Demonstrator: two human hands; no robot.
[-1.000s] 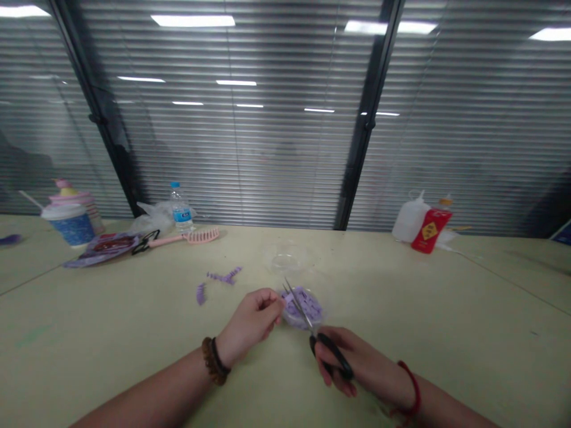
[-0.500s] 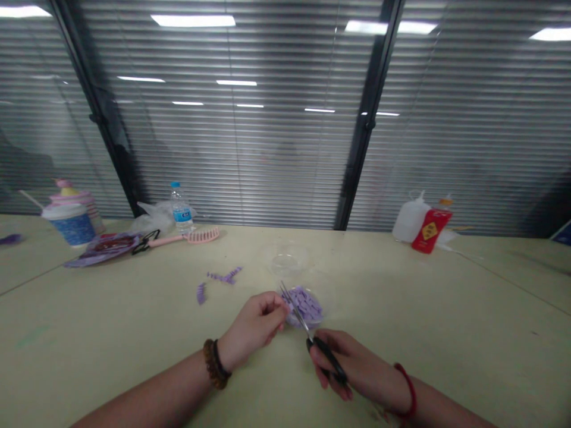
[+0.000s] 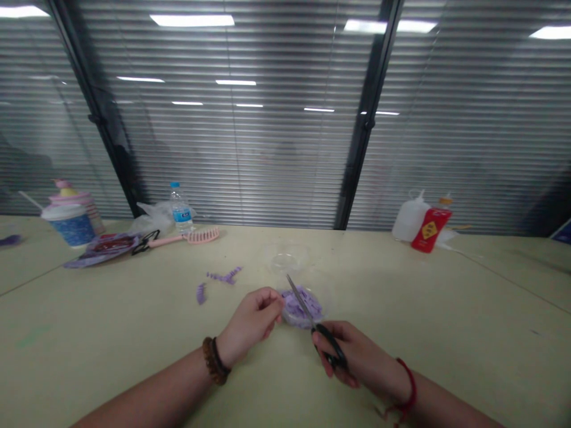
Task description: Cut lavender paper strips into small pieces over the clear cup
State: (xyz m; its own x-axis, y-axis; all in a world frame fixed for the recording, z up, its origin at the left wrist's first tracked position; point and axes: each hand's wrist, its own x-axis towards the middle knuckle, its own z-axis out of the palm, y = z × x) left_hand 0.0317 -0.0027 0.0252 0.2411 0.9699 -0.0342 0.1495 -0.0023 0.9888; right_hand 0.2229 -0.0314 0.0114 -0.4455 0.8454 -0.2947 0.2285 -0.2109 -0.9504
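Note:
My right hand (image 3: 345, 351) grips black-handled scissors (image 3: 329, 345), whose blades point up and left over a clear round dish (image 3: 292, 321). Small purple pieces (image 3: 306, 304) fill this dish. At the dish's left edge is my left hand (image 3: 254, 318), thumb and fingers pinched together; whatever lies between the fingertips is too small to make out. The blades look nearly closed and sit just right of those fingertips. Several purple scraps (image 3: 225, 277) lie on the table to the left, with a short striped purple piece (image 3: 201, 293) beside them.
A clear lid or dish (image 3: 284, 260) is behind the purple pieces. Farther left are a pink hairbrush (image 3: 203, 236), a water bottle (image 3: 181, 211), a blue cup (image 3: 74, 227) and a purple packet (image 3: 104, 249). A red bottle (image 3: 430, 230) and a white bottle (image 3: 409, 220) stand back right.
The scissors and my right hand have shifted slightly up and right, and the blades look more closed. My left hand has moved a little left and up, away from the blades.

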